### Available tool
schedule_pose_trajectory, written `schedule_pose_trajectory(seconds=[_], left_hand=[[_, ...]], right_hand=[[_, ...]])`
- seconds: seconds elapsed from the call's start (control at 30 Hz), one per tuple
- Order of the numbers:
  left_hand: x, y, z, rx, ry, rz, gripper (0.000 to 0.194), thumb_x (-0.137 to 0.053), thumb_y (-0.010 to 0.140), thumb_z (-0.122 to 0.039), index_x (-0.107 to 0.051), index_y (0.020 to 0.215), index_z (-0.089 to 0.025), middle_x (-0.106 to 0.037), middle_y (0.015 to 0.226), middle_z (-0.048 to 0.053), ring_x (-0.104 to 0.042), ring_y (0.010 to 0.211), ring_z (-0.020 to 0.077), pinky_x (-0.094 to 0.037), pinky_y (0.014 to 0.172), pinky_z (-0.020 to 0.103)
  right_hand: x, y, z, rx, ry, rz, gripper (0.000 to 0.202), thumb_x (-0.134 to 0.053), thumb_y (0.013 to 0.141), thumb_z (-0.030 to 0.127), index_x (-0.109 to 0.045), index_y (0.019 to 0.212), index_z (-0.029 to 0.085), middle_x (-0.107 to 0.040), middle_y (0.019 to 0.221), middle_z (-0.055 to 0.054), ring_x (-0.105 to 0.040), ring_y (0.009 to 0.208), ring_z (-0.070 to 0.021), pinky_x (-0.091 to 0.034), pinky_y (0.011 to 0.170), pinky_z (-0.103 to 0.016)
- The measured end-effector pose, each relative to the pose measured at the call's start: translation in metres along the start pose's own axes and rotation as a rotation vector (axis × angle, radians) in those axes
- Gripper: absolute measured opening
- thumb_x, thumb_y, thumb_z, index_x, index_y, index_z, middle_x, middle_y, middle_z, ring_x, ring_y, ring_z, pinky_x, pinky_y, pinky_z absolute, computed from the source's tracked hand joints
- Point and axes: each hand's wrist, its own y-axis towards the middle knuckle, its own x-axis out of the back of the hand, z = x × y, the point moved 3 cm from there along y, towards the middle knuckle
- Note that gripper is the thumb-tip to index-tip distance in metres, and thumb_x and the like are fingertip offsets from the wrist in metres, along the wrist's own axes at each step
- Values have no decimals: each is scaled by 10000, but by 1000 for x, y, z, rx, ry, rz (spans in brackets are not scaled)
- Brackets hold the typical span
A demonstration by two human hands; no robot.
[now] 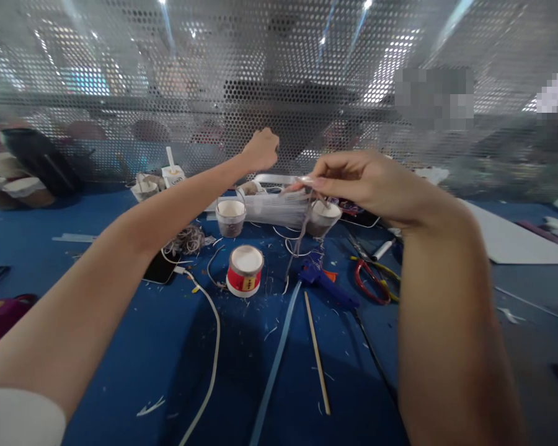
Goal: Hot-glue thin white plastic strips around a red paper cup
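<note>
My left hand [262,150] reaches to the back of the table by the perforated screen, its fingers curled; what they hold, if anything, is hidden. My right hand [360,179] pinches thin grey cord [302,229], whose strands hang down over the table. A pale shiny strip [279,179] ends at its fingertips. Beneath both hands lies a bundle of translucent sticks [274,209]. A small grey bucket [230,217] with a handle stands left of it, and another grey-white bucket [324,217] sits below my right hand.
A red and white drum-like pot [245,271] stands mid-table. Nearby lie a blue glue gun [325,282], a wooden stick [317,353], red-handled scissors [371,282], a white cable [217,328], a phone [162,270] and tangled grey yarn [188,240]. The perforated metal screen [190,80] closes off the back.
</note>
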Motion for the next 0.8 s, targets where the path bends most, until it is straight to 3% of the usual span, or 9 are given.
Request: schedule_pose_trajectory(seconds=[0.07, 0.2, 0.3, 0.37, 0.47, 0.53, 0.63, 0.8], left_hand=[[12, -32, -14, -44, -33, 7, 331, -409, 843, -137, -629, 1090, -129, -608, 1175, 104, -514, 1135, 216, -350, 1019, 376], [32, -125, -34, -159, -409, 138, 360, -376, 903, -316, -584, 1116, -114, -638, 1089, 108, -590, 1010, 220, -439, 919, 403], [29, -193, -34, -165, -639, 227, 569, -506, 836, -476, -420, 1290, -143, -483, 1337, 158, -502, 1204, 282, -420, 980, 452], [15, -224, -29, -152, -681, 239, 769, -667, 714, -499, -351, 1327, -158, -420, 1380, 184, -422, 1285, 336, -386, 1024, 507], [-10, -247, -21, -182, -763, 119, 965, -800, 561, -446, -290, 1339, -189, -368, 1389, 192, -411, 1291, 366, -357, 1052, 553], [-24, -252, -15, -134, -805, 34, 951, -806, 566, -370, -266, 1328, -193, -345, 1392, 198, -405, 1296, 362, -362, 1049, 554], [-41, -255, -8, -8, -855, 32, 823, -777, 602, -279, -299, 1265, -182, -431, 1305, 175, -519, 1167, 308, -389, 1029, 533], [-49, -259, -1, 100, -965, 36, 768, -782, 613, -307, -305, 1209, -218, -513, 1201, 115, -520, 1155, 279, -378, 1038, 487]], right_hand=[[0, 2, -2, 74, 5, -41, 174, -674, 777, 321, -646, 703, 166, -648, 722, -6, -609, 737, -151, -466, 716, -330], [2, 5, -5, 165, -48, -221, 176, -672, 778, 328, -676, 736, 157, -637, 734, -22, -560, 708, -129, -421, 677, -302], [-3, 8, -3, 150, -232, -352, 195, -665, 782, 329, -691, 713, 149, -575, 701, -21, -493, 657, -118, -388, 650, -306], [-9, 11, -3, 100, -330, -348, 208, -664, 778, 332, -685, 688, 146, -532, 678, -11, -451, 619, -112, -372, 638, -314], [-18, 15, -7, 21, -329, -176, 260, -640, 786, 386, -656, 657, 161, -522, 590, 9, -443, 543, -105, -366, 586, -307], [-23, 15, -10, -22, -285, -50, 275, -622, 790, 412, -636, 652, 175, -529, 525, 25, -455, 478, -94, -373, 543, -291], [-27, 15, -15, -104, -270, 89, 285, -635, 771, 428, -621, 634, 178, -553, 489, 31, -463, 401, -75, -384, 489, -270], [-51, 15, -21, -258, -211, 314, 346, -653, 737, 475, -599, 575, 175, -599, 501, -4, -502, 386, -93, -405, 446, -265]])
